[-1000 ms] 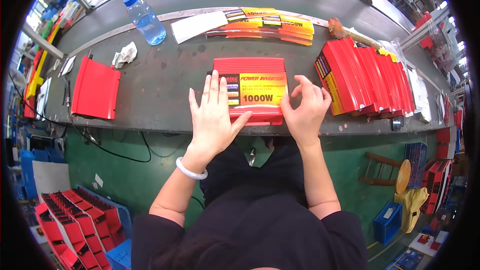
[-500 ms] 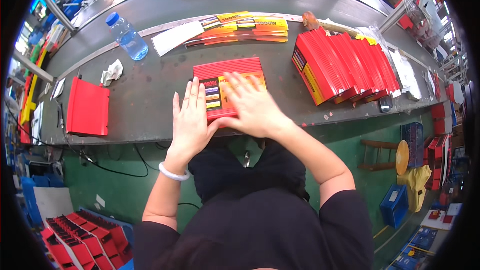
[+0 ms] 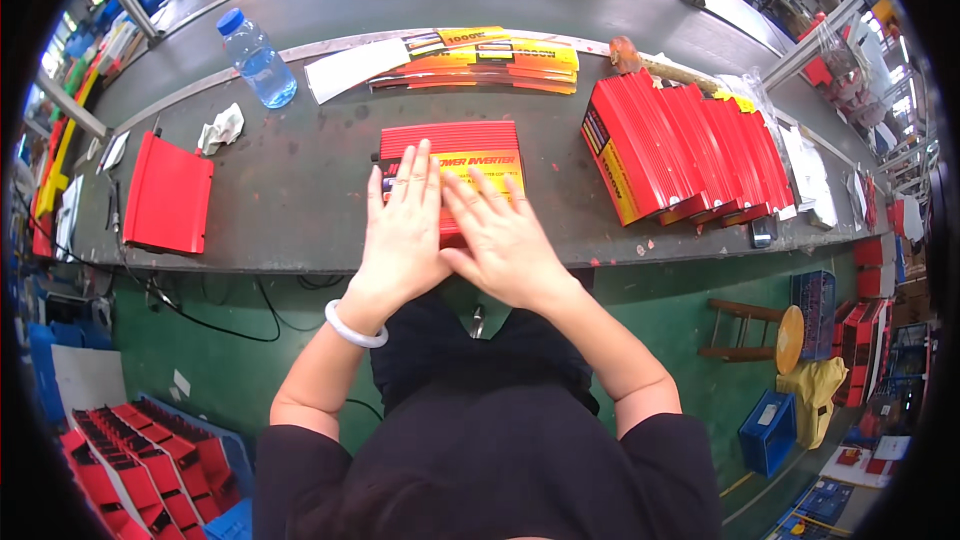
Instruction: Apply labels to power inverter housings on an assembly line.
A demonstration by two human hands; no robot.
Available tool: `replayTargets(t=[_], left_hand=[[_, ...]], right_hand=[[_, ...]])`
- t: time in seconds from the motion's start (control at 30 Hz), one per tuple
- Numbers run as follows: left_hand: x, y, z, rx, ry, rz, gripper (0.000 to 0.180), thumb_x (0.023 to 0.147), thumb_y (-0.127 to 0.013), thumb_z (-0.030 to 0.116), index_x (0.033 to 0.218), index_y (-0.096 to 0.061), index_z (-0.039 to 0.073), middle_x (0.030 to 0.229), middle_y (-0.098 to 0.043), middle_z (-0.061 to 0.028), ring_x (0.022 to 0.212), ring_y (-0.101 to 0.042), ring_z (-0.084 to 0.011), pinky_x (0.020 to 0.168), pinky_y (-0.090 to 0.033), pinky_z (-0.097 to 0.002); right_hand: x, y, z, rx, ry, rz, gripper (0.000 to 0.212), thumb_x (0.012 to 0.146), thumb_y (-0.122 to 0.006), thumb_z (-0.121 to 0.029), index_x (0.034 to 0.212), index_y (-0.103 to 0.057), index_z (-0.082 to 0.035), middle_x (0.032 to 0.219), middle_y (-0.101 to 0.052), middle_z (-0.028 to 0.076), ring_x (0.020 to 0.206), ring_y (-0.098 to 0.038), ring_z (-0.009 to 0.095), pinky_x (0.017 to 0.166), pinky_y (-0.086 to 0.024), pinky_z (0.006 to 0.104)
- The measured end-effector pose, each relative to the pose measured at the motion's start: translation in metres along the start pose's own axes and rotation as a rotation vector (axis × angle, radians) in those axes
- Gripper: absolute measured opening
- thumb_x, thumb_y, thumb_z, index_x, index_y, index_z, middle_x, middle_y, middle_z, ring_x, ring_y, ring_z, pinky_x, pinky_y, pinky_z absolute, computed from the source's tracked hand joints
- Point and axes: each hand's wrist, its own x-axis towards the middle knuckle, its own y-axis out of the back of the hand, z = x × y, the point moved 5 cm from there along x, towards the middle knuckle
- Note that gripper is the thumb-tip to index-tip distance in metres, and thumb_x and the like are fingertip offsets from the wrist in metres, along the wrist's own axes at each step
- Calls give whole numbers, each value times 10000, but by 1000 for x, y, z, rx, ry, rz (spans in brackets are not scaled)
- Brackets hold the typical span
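A red power inverter (image 3: 450, 137) with a ribbed case lies on the grey bench, a yellow and black label on its upper face. My left hand (image 3: 402, 235) rests flat on the label's left and middle, fingers stretched out. Beside it my right hand (image 3: 500, 240) also lies flat over the label, fingers spread, its thumb close to the left hand. Between them, my hands hide much of the label and the near side of the case. Neither hand grips anything.
Several red inverters (image 3: 640, 145) lean in a row at the right. Behind lie a stack of yellow labels (image 3: 480, 70) and a white sheet (image 3: 355, 68). A water bottle (image 3: 262, 65), crumpled tissue (image 3: 222, 128) and red casing (image 3: 170, 195) are at the left. A wooden stool (image 3: 788, 332) stands right.
My left hand has slid right over the label, and my right hand has shifted down and slightly right. More of the label's upper right now shows. The whole view has shifted a little.
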Motion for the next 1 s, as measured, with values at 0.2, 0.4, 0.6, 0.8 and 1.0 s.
replayTargets(t=[0.2,0.4,0.6,0.8,1.0], left_hand=[[-4,-1,-10,-35,1,38,1045,701,-727,556,1412,-323,-95,1515,-271,-247,1433,-253,-318,1137,-151,-566],[4,2,-2,-21,-10,35,1030,708,-732,563,1394,-350,-104,1506,-284,-253,1425,-268,-325,1143,-146,-553],[11,2,13,-84,-62,73,870,821,-613,574,1413,-394,-24,1522,-317,-166,1423,-287,-281,1145,-136,-539],[18,-2,21,-87,-132,37,709,892,-568,467,1392,-431,-16,1496,-377,-128,1410,-318,-236,1144,-183,-498],[19,-3,35,-142,-213,-4,571,900,-568,287,1364,-455,-27,1487,-387,-138,1407,-324,-247,1128,-241,-481]], right_hand=[[-6,7,14,-167,-59,-41,774,891,-515,-551,1421,-385,-2,1513,-342,137,1416,-290,297,1144,-137,546],[-34,20,60,-261,-354,-50,756,932,-485,-505,1429,-333,44,1514,-310,184,1425,-248,318,1157,-139,493],[-38,-3,62,500,-338,173,586,996,-447,-293,1425,-307,81,1463,-351,260,1366,-345,370,1132,-269,409],[-40,-14,59,578,-376,186,616,991,-454,-265,1462,-232,64,1493,-303,258,1394,-307,362,1135,-267,399],[-40,-16,61,628,-351,156,681,940,-516,-204,1485,-189,39,1523,-258,241,1412,-277,354,1141,-258,393]])
